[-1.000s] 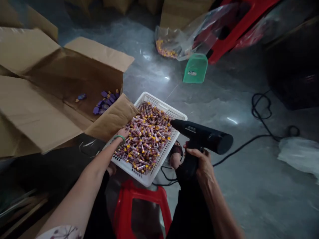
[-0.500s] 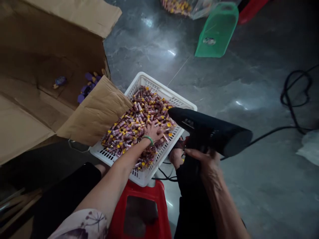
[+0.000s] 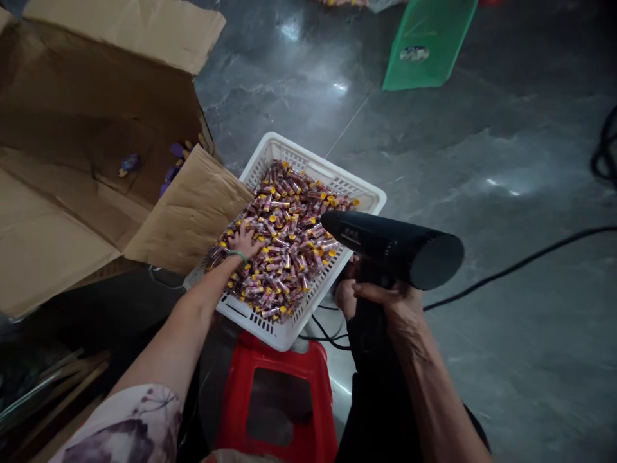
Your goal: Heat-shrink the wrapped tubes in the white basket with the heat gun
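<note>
Item: white basket (image 3: 369, 196) on the red stool (image 3: 279, 405), heaped with small yellow-capped tubes (image 3: 284, 251). Our left hand (image 3: 243, 241) lies spread flat on the tubes at the basket's left side, fingers open. Our right hand (image 3: 390, 308) grips the handle of the black heat gun (image 3: 393, 247), its nozzle over the basket's right edge. Beside the basket we note an open cardboard box (image 3: 72, 161); on the floor, a green scoop (image 3: 429, 45).
</note>
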{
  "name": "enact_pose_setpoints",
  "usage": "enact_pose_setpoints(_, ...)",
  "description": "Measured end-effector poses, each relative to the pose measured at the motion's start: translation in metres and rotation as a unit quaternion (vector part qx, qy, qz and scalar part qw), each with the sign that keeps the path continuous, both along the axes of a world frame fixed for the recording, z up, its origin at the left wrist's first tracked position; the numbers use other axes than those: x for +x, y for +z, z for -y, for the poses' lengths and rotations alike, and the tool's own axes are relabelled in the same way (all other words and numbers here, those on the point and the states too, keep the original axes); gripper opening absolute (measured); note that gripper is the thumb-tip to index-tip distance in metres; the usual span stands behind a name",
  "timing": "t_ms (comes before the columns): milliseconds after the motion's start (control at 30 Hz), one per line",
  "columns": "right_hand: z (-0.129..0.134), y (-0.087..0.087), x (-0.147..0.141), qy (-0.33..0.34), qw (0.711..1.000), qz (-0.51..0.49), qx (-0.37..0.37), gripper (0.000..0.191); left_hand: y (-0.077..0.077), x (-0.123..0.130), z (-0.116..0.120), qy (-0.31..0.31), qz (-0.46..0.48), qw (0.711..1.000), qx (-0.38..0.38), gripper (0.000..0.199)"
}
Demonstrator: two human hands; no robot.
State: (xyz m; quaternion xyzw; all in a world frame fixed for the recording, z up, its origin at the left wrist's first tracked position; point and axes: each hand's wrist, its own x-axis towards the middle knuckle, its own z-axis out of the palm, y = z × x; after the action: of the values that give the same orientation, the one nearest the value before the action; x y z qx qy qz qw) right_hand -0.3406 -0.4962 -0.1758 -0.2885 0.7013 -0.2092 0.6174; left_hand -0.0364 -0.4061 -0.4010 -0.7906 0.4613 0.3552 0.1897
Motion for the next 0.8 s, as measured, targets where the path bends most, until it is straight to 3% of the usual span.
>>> enact_pose_setpoints(67, 0.005, 0.004, -0.001, -0.023, 1.0, -0.003, -0.008, 0.045, -0.011, -0.033, 0.026, 0.08, -0.006, 0.997, 0.018, 0.06)
enact_pose_setpoints(100, 0.007, 0.005, -0.001, -0.031, 0.999, -0.001, -0.011, 0.047, -0.015, -0.049, 0.034, 0.074, -0.02, 0.997, 0.019, 0.06)
enact_pose_setpoints(200, 0.008, 0.007, -0.002, -0.036, 0.999, -0.004, -0.024, 0.048, -0.011, -0.081, 0.037, 0.001, -0.069, 0.997, 0.034, 0.071)
enact_pose_setpoints(300, 0.006, 0.006, -0.004, -0.041, 0.998, -0.015, -0.042, 0.048, 0.004, -0.08, 0.03, -0.104, -0.123, 0.985, 0.06, 0.081)
enact_pose_setpoints(400, 0.006, 0.004, -0.008, -0.045, 0.997, -0.029, -0.058, 0.048, 0.016, -0.08, 0.044, -0.151, -0.129, 0.979, 0.044, 0.063)
enact_pose_setpoints(467, 0.008, 0.004, -0.009, -0.054, 0.996, -0.029, -0.07, 0.049, 0.017, -0.098, 0.067, -0.189, -0.132, 0.973, -0.022, 0.052)
enact_pose_setpoints(600, 0.012, 0.005, -0.011, -0.073, 0.996, -0.01, -0.053, 0.049, 0.001, -0.165, 0.108, -0.303, -0.211, 0.917, -0.151, 0.046)
enact_pose_setpoints(667, 0.013, 0.003, -0.013, -0.081, 0.996, -0.008, -0.037, 0.049, -0.011, -0.189, 0.117, -0.287, -0.194, 0.927, -0.146, 0.048)
enact_pose_setpoints(733, 0.012, 0.001, -0.015, -0.089, 0.995, -0.006, -0.035, 0.049, -0.022, -0.193, 0.117, -0.252, -0.153, 0.949, -0.114, 0.047)
enact_pose_setpoints(800, 0.011, 0.0, -0.018, -0.089, 0.995, 0.001, -0.038, 0.05, -0.03, -0.175, 0.111, -0.241, -0.129, 0.959, -0.072, 0.049)
